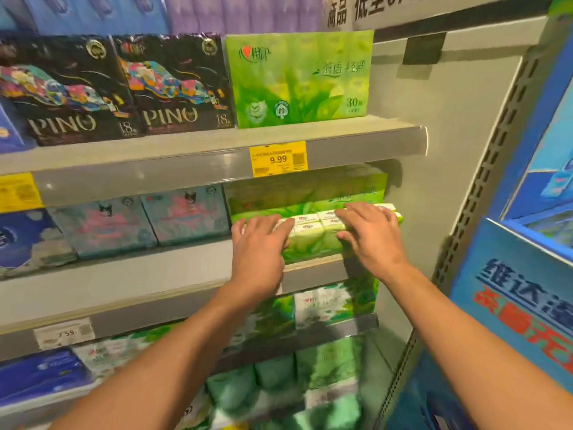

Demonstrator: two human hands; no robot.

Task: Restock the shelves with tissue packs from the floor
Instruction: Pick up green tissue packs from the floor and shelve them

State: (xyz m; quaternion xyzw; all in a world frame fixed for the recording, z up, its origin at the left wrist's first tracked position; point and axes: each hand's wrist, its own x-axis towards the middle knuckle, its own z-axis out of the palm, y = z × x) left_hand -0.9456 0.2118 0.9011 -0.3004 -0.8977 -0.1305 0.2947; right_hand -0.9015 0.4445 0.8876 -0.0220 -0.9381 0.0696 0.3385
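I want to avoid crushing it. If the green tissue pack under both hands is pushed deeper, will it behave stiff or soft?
Probably soft: the green tissue pack is film-wrapped small packets. It likely slides easily on the smooth shelf, and seems light.

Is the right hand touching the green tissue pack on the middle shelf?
Touching. The head view shows the right hand laid flat over the top right of the green tissue pack, fingers lying on its wrapper with no gap.

Bright, even light falls from above; the upper shelf (186, 169) casts shade on the packs beneath; faint glare streaks its front rail; straight edges bow toward the corners; the near bottom packs (279, 392) smear into blur.
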